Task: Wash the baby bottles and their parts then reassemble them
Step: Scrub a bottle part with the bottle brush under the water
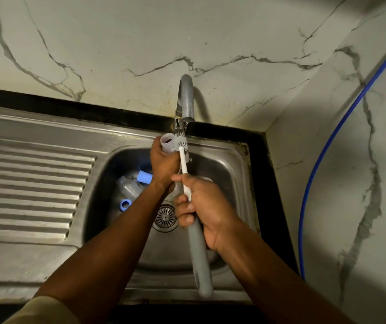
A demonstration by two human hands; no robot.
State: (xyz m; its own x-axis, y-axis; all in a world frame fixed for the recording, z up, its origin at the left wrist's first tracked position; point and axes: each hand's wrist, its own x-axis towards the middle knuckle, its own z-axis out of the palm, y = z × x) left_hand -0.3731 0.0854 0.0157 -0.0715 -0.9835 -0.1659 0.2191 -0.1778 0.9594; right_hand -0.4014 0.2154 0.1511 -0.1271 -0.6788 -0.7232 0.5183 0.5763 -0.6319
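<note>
My left hand [163, 163] grips a clear baby bottle [166, 143] under the faucet spout [186, 99], its open mouth turned up toward me. My right hand [204, 206] holds a bottle brush by its grey handle [198, 249]. The brush's grey bristle head [181, 143] sits just outside the bottle's mouth, on its right. Down in the sink basin [229, 174] lie another clear bottle [130, 188], a blue cap [144, 177] and a blue ring [125, 204], left of my left forearm.
The steel sink has a ribbed drainboard [30, 190] on the left and a round drain strainer [165, 217] at the basin's bottom. Marble-patterned walls close in behind and on the right, where a blue hose [323, 155] runs down.
</note>
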